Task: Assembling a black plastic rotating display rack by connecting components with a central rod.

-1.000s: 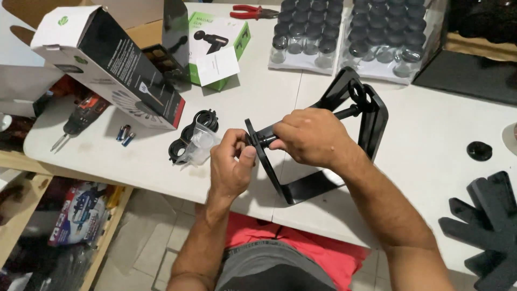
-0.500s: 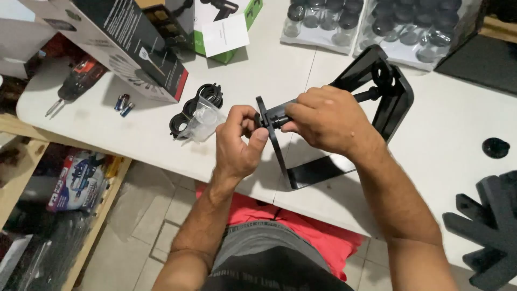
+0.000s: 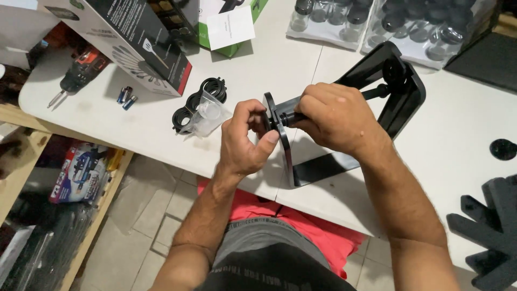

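A black metal frame (image 3: pixel 401 102) is stood on the white table (image 3: pixel 151 118), at its near edge, and a black rod (image 3: pixel 377 92) is run through it, its long axis lying left to right. The rod's near end is wrapped by the right hand (image 3: pixel 336 118), fingers curled shut around it. A small part at the frame's near upright (too small to be told) is pinched by the left hand (image 3: pixel 245 137), which sits just left of the right hand.

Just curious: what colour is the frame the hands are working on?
Black frame, seen best in the head view.
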